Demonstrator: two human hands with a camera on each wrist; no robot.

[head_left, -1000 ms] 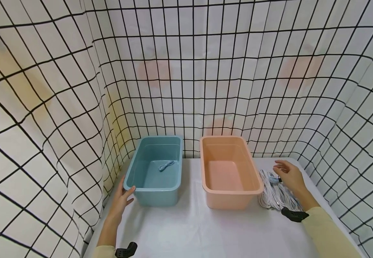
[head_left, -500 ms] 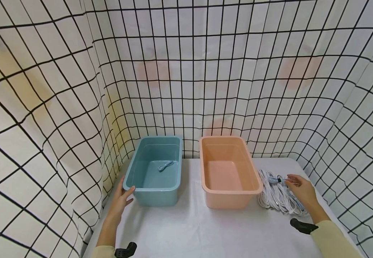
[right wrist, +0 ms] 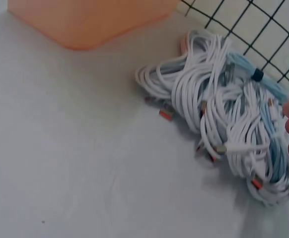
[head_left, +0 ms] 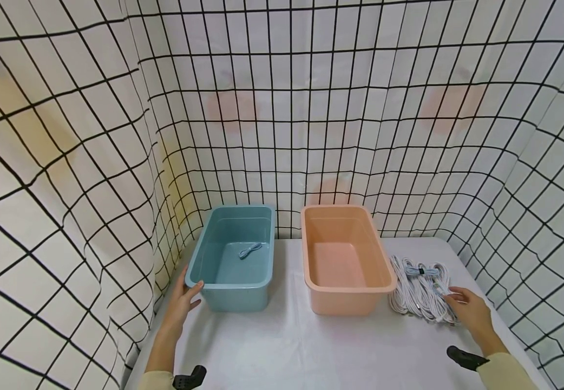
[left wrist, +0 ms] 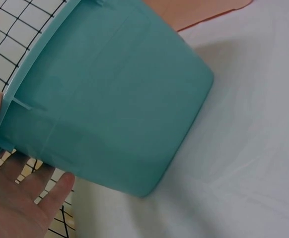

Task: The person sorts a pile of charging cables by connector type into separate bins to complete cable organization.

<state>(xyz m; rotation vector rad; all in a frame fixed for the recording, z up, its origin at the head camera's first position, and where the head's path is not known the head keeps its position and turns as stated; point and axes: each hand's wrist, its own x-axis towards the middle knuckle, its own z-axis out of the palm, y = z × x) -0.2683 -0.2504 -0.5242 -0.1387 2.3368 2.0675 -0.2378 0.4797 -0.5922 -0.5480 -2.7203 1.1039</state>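
Note:
My left hand [head_left: 181, 299] holds the near left corner of a blue-green plastic bin [head_left: 235, 297], its thumb at the rim. In the left wrist view the fingers [left wrist: 60, 191] are spread along the bin's outside wall. Inside the bin lies one small bundled light-blue cable [head_left: 250, 251]. My right hand [head_left: 472, 313] is at the right edge of a pile of bundled white charging cables [head_left: 415, 295], its fingertips close to a light-blue cable bundle [right wrist: 273, 144]. No cable shows between its bent fingers. Another light-blue bundle [head_left: 420, 271] with a black tie lies on top.
A peach plastic bin [head_left: 347, 303] stands between the blue-green bin and the cable pile. White cloth covers the table [head_left: 306, 352]. Black grid netting [head_left: 292, 135] rises around the back and sides.
My right hand has moved from above the far part of the cable pile toward me and to the right, down beside its right edge. The left hand has stayed on the bin.

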